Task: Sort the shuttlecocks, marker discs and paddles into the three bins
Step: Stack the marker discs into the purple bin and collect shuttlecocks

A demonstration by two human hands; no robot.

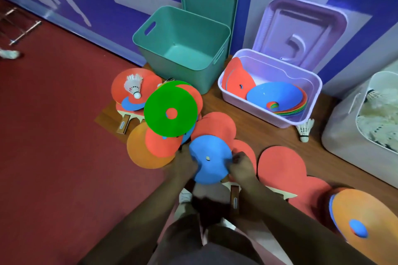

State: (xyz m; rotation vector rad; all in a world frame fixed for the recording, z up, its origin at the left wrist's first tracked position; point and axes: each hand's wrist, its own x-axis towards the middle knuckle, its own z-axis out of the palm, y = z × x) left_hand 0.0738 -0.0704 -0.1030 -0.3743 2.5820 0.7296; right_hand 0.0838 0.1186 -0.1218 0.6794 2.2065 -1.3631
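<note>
A blue marker disc [210, 160] is held low in the middle, my left hand [185, 164] gripping its left edge and my right hand [242, 168] its right edge. Beyond it lies a pile of discs topped by a green disc [170, 108], with red and orange discs around it. A paddle handle [123, 126] sticks out under the pile at the left. One shuttlecock [134, 86] rests on a red disc; another shuttlecock [305, 130] lies by the lilac bin [312, 101], which holds stacked discs. The teal bin [183, 38] holds nothing visible.
A pale bin [344, 131] at the right edge holds several shuttlecocks. Teal and lilac lids lean on the blue wall behind their bins. More red discs and an orange disc [370, 217] lie at the lower right. A second paddle handle [235, 199] lies between my forearms.
</note>
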